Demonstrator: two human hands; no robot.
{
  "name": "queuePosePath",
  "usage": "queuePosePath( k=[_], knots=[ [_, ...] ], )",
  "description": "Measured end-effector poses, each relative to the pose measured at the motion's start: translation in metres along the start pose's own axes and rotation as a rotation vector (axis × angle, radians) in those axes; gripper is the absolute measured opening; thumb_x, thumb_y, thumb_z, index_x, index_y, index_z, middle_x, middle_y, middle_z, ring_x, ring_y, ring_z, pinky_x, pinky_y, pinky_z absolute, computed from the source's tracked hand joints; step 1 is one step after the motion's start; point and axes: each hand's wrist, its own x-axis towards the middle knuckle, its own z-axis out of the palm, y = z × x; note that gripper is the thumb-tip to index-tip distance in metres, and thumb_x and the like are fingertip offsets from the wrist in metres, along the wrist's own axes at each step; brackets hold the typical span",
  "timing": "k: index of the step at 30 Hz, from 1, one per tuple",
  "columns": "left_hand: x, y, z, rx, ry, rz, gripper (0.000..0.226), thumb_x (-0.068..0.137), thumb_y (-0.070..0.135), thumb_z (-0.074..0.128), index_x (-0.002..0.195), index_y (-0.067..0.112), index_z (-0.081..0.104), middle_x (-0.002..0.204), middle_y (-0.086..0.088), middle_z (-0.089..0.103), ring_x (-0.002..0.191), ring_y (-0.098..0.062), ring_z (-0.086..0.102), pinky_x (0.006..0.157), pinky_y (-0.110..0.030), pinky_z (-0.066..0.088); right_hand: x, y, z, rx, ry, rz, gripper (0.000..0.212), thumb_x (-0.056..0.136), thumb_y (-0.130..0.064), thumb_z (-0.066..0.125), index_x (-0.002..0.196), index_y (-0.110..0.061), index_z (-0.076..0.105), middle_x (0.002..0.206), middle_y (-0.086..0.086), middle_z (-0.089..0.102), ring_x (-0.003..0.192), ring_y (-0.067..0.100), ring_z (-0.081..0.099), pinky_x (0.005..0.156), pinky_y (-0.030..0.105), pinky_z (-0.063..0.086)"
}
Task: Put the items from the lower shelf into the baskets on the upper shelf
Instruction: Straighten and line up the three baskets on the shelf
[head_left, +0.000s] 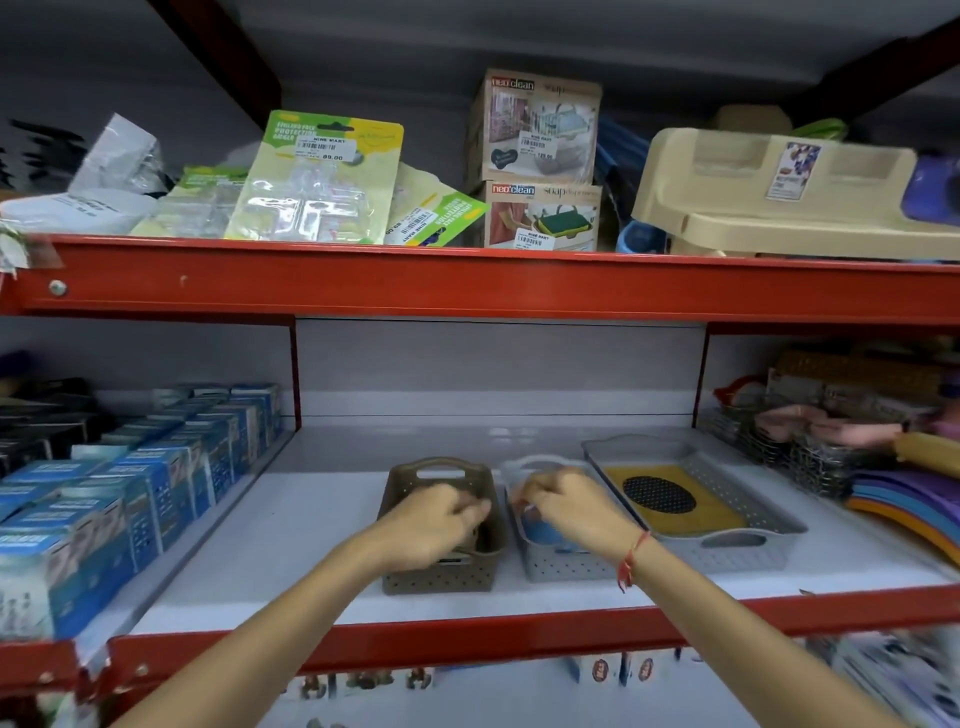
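Three baskets stand side by side on the white shelf. My left hand (431, 525) reaches into the small brown basket (441, 574), fingers curled over something dark inside that I cannot make out. My right hand (563, 506) hovers over the small grey basket (563, 569), fingertips pinched above a blue item (540, 530) lying in it; whether it grips the item is unclear. The wide grey basket (748, 551) on the right holds a yellow pack with a black dotted oval (670, 496).
Rows of blue boxes (119, 493) fill the left of this shelf. Wire baskets (810, 452) and coloured plastic pieces (914, 509) crowd the right. The red shelf beam (467, 283) above carries packets, soap dispenser boxes (540, 156) and a beige tray (800, 192). Lower-shelf goods show blurred at bottom.
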Motion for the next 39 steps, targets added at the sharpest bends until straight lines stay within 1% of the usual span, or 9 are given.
queuePosePath(
  k=[1,2,4,7,12,18,24,33,39],
  knots=[
    [-0.004,0.000,0.005,0.128,-0.028,0.003,0.038,0.098,0.036,0.041,0.070,0.018,0.058,0.076,-0.001,0.062,0.076,-0.018,0.058,0.068,-0.028,0.042,-0.007,0.006,0.000,-0.133,-0.033,-0.011,0.031,0.094,-0.025,0.046,0.083,-0.012,0.071,0.087,0.015,0.073,0.078,0.030,0.066,0.064,0.032,0.049],
    [-0.007,0.002,0.011,0.236,-0.046,0.001,0.037,0.098,0.033,0.041,0.069,0.016,0.057,0.076,-0.005,0.062,0.077,-0.022,0.057,0.067,-0.030,0.041,-0.014,0.011,0.000,-0.235,-0.075,-0.020,0.033,0.094,-0.026,0.045,0.088,-0.006,0.070,0.090,0.018,0.071,0.080,0.031,0.064,0.066,0.033,0.047],
    [-0.014,0.009,0.021,0.371,-0.032,-0.015,0.028,0.098,0.026,0.043,0.093,0.012,0.067,0.099,-0.010,0.069,0.097,-0.029,0.060,0.080,-0.034,0.047,-0.024,0.017,0.002,-0.343,-0.145,-0.045,0.034,0.095,-0.026,0.044,0.097,-0.002,0.068,0.094,0.017,0.069,0.085,0.028,0.060,0.070,0.032,0.046],
    [-0.024,0.019,0.031,0.416,0.060,-0.016,0.029,0.098,0.019,0.045,0.121,0.018,0.063,0.120,-0.010,0.065,0.114,-0.029,0.056,0.092,-0.036,0.048,-0.035,0.020,0.001,-0.379,-0.157,-0.100,0.029,0.096,-0.023,0.046,0.113,-0.013,0.067,0.116,0.013,0.068,0.109,0.029,0.059,0.089,0.037,0.050],
    [-0.037,0.027,0.045,0.402,0.085,0.005,0.028,0.097,0.019,0.048,0.121,0.020,0.063,0.121,-0.005,0.066,0.114,-0.025,0.057,0.092,-0.034,0.048,-0.056,0.023,-0.003,-0.365,-0.145,-0.171,0.030,0.097,-0.025,0.049,0.122,-0.019,0.064,0.126,0.008,0.065,0.120,0.025,0.056,0.100,0.037,0.047],
    [-0.055,0.043,0.053,0.403,0.157,-0.016,0.025,0.097,0.015,0.048,0.114,0.012,0.066,0.114,-0.009,0.069,0.106,-0.025,0.060,0.083,-0.030,0.045,-0.078,0.025,-0.003,-0.378,-0.109,-0.225,0.031,0.097,-0.018,0.047,0.124,-0.019,0.062,0.128,0.009,0.063,0.121,0.026,0.054,0.101,0.036,0.046],
    [-0.064,0.054,0.062,0.399,0.215,-0.063,0.030,0.097,0.014,0.048,0.122,0.015,0.063,0.122,-0.008,0.066,0.113,-0.024,0.058,0.090,-0.030,0.046,-0.084,0.023,-0.004,-0.483,-0.128,-0.242,0.034,0.096,-0.007,0.047,0.126,-0.014,0.060,0.128,0.012,0.061,0.122,0.031,0.053,0.103,0.041,0.046],
    [-0.064,0.060,0.066,0.404,0.280,-0.095,0.031,0.097,0.012,0.050,0.125,0.015,0.062,0.128,-0.009,0.063,0.119,-0.025,0.056,0.096,-0.031,0.046,-0.081,0.023,-0.011,-0.372,-0.148,-0.258,0.030,0.096,-0.016,0.048,0.119,-0.009,0.066,0.120,0.016,0.066,0.115,0.028,0.056,0.098,0.039,0.047],
    [-0.060,0.061,0.064,0.388,0.218,-0.101,0.029,0.097,0.013,0.048,0.121,0.014,0.065,0.120,-0.010,0.066,0.112,-0.026,0.058,0.081,-0.024,0.041,-0.083,0.028,-0.017,-0.303,-0.199,-0.271,0.031,0.097,-0.024,0.048,0.121,-0.012,0.065,0.122,0.011,0.066,0.115,0.025,0.056,0.099,0.034,0.045]
  ],
)
